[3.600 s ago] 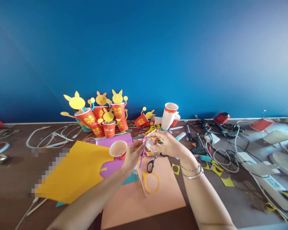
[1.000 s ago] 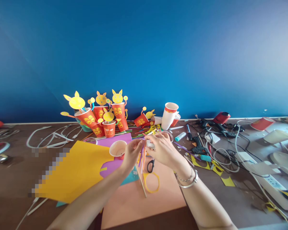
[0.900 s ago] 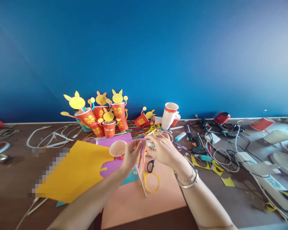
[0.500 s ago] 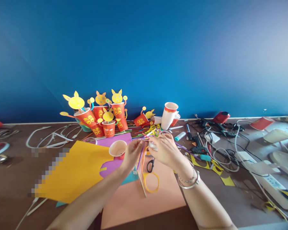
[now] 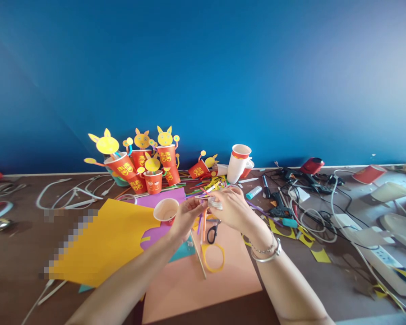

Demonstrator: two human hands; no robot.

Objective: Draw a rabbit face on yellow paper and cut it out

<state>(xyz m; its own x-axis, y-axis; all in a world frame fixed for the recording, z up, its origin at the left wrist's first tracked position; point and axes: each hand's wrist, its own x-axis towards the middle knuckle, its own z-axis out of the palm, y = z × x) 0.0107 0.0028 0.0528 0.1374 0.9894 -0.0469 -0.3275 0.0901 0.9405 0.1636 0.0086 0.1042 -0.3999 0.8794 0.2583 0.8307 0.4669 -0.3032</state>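
The left hand (image 5: 186, 216) pinches a few straws (image 5: 203, 224) at their upper ends, and they hang down over the orange sheet (image 5: 196, 282). The right hand (image 5: 236, 211) is closed around a small tape roll (image 5: 215, 204) and holds it against the top of the straws, above the table. It seems the straws are being joined with tape, and I cannot tell if any tape is already on them. The cup (image 5: 167, 211) just beside the left hand is bare and holds nothing, so this piece looks to be at an early stage. By the wall, several cup figures (image 5: 145, 162) stand complete. The scissors (image 5: 212, 234) and a yellow ring (image 5: 214, 257) lie on the sheet, not in use.
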